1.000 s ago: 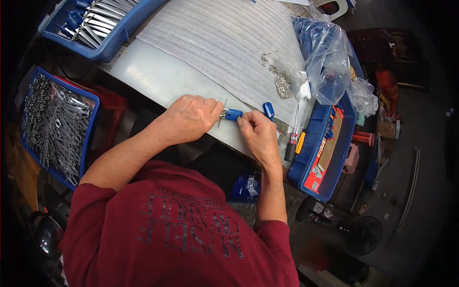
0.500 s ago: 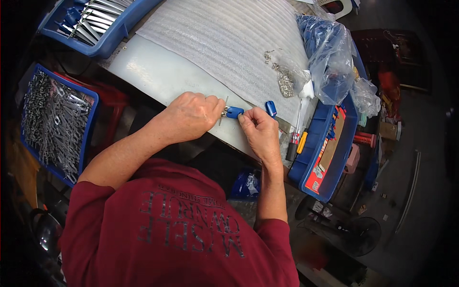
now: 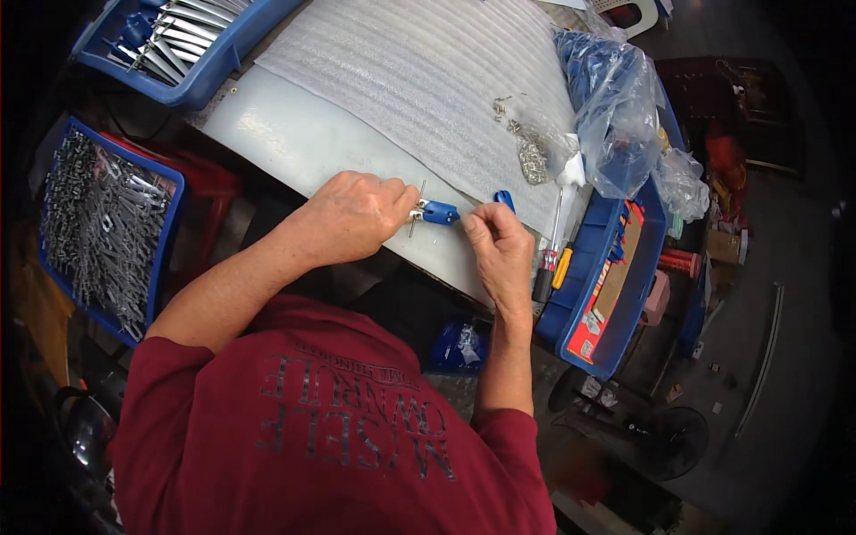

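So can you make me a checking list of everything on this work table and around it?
Surface: white table with a ribbed foam sheet on top.
Job's things: small blue part with a metal pin, held between both hands; another blue piece beside it.
Clutter: little metal bits, clear plastic bags, screwdriver.
Hands: left hand grips the part's metal end; right hand pinches at its blue end.
Cables: nothing seen.
Surroundings: blue bins of metal parts at left and top, blue tray at right, dark floor.
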`<state>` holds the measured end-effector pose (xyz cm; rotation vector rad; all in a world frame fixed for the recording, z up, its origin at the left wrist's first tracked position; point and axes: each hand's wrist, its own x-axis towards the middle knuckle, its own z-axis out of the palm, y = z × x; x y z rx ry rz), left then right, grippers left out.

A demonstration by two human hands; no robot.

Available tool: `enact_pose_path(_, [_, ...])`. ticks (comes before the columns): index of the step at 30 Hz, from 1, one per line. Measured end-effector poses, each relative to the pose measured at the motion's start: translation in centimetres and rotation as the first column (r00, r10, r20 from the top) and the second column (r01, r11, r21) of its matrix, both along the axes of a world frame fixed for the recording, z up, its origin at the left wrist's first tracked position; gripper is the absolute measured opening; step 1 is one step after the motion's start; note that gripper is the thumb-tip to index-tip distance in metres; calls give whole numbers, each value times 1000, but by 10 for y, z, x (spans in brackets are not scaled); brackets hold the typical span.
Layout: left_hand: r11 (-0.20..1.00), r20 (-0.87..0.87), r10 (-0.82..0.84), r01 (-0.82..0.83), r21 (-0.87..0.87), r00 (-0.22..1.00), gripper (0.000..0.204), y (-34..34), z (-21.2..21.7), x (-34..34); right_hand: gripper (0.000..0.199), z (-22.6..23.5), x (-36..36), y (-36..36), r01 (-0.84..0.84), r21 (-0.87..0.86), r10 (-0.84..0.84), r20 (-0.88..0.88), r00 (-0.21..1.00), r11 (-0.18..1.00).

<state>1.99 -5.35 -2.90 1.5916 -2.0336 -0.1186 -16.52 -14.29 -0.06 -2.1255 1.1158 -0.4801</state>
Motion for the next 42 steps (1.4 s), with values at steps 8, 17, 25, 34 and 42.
enact_pose_path(8, [998, -77, -56, 57, 1, 995, 17, 7, 6, 5, 20, 3, 11, 16, -75, 72, 73, 31, 997, 995])
enact_pose_path(17, [999, -43, -21, 20, -31, 999, 19, 18, 23, -1, 19, 1, 8, 25, -40, 307, -60, 312, 948, 951])
enact_pose_path(25, [993, -140, -116, 110, -50, 983, 19, 20, 31, 3, 17, 15, 6, 33, -55, 401, -75, 303, 950, 914])
enact_pose_path(34, [999, -81, -31, 28, -39, 996, 16, 19, 32, -3, 20, 1, 4, 27, 2, 239, -76, 299, 951, 971])
enact_pose_path(42, [994, -62, -101, 98, -50, 993, 17, 11, 25, 6, 17, 7, 8, 28, -29, -67, 40, 176, 984, 997])
